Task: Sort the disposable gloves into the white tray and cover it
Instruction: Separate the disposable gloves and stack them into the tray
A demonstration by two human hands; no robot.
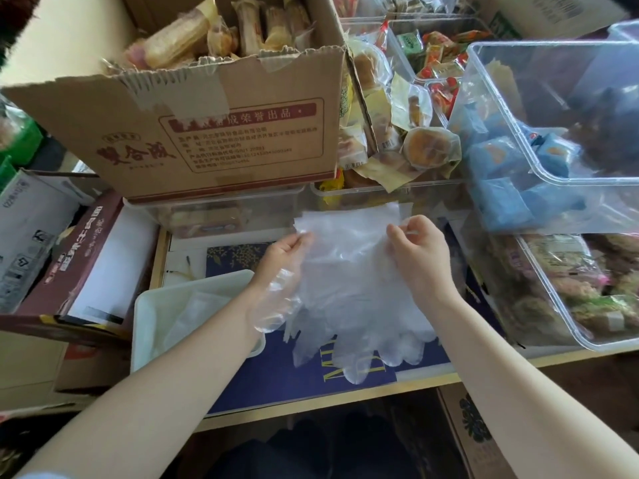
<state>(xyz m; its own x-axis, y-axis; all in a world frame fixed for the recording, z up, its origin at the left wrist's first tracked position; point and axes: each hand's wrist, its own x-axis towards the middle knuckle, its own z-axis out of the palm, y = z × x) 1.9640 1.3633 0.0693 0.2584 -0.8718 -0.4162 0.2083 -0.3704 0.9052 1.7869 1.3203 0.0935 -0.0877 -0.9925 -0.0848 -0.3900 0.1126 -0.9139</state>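
Two bare arms reach forward from the bottom of the view. Left hand (288, 252) pinches the top left edge of a bunch of thin, see-through plastic gloves (356, 288). Right hand (420, 248) pinches the top right edge, fingers curled on the plastic. Both hands hold the bunch up over the dark blue mat (304, 375) on the table, with the glove fingers hanging down toward the person.

Just to the left sits the white plastic tray (145, 326). It is right beside the gloves, under the left arm. Something pale and see-through seems to lie inside it already, but I cannot tell for sure what it is. I can't see a lid for it.

These gloves look very light and floppy. They are slippery too, and the thin sheets may stick together or slide apart. I think holding them at the wide cuff end, like now, works best. A soft pinch is enough. They could slip out or crumple when laid down.

Behind stand a brown cardboard box of wrapped snacks (214, 133) and clear plastic bins of snacks (553, 133).
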